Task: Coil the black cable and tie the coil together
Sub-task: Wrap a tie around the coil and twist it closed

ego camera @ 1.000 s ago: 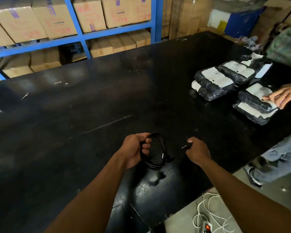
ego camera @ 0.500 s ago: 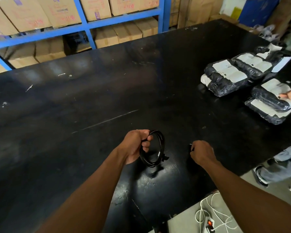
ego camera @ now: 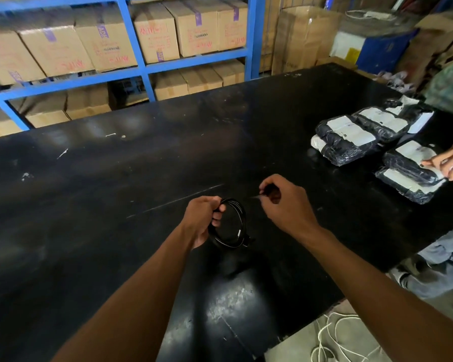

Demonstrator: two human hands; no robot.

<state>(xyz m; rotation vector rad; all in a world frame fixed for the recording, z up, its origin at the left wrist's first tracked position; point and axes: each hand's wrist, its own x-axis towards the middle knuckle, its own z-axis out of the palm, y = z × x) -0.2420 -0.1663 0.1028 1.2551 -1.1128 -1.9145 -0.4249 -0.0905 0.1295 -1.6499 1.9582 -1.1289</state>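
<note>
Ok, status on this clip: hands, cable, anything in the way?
Left hand gripping the coiled cable. Right hand pinching something small, unclear. Packets off right, not in the way.

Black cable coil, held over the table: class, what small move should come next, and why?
Probably bring the right hand back to the coil and wrap what it pinches around the loops. The left hand already grips the gathered coil, nothing visibly binds it yet, and the right hand holds something small and dark, likely the tie or cable end, just beside it.
</note>
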